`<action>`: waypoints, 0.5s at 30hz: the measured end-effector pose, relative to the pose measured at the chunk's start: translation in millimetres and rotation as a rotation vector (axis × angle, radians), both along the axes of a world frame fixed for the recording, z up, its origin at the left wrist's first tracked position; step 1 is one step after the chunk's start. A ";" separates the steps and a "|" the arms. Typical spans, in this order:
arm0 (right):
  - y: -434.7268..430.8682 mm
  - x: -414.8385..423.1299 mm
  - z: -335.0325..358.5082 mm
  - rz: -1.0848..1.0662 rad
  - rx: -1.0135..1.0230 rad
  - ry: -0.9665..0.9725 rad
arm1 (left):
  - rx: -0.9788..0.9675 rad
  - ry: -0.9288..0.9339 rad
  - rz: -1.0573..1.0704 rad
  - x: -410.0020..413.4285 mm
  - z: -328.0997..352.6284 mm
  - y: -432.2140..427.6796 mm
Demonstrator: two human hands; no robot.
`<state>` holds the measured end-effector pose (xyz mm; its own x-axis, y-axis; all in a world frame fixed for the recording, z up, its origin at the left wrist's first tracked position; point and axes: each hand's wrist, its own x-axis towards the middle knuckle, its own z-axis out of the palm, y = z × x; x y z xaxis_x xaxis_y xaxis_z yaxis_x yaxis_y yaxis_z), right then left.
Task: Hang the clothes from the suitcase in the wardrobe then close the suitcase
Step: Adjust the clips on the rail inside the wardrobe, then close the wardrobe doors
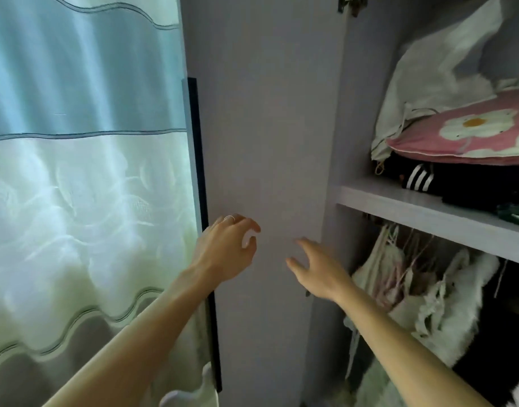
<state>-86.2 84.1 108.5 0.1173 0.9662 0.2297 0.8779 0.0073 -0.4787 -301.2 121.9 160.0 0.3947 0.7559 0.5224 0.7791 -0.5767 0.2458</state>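
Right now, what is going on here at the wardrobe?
A person stands at the open wardrobe, both bare hands raised before its door. The left hand, fingers loosely curled, and the right hand, fingers spread, hold nothing. Clothes hang under the shelf; on it, a pink pillow tops a black garment. No suitcase is in view.

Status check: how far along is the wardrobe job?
Done: the wardrobe door stands open; clothes hang under the shelf, origin unclear. In hand: nothing, left hand and right hand are both empty in front of the door. Left: suitcase is out of view, so its closing is unconfirmed.
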 end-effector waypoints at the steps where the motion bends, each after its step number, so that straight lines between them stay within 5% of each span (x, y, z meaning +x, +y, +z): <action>1: 0.2 -15.7 -4.4 0.032 0.008 0.018 | 0.010 -0.081 0.002 -11.2 -0.9 -1.8; 7: 13.7 -100.8 -24.3 0.103 0.105 0.097 | -0.044 -0.671 -0.037 -74.0 -5.5 11.5; 10: 24.4 -132.0 -26.8 0.076 0.161 0.136 | -0.276 -0.875 -0.098 -95.0 -3.3 34.2; 15: 47.5 -169.3 -45.1 0.002 0.309 0.192 | -0.726 -0.881 -0.349 -101.1 -8.5 70.7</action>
<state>-255.5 131.6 63.4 0.1848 0.8550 0.4845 0.7718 0.1789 -0.6102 -402.4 192.6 151.4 0.3579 0.9096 0.2109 0.0079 -0.2288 0.9735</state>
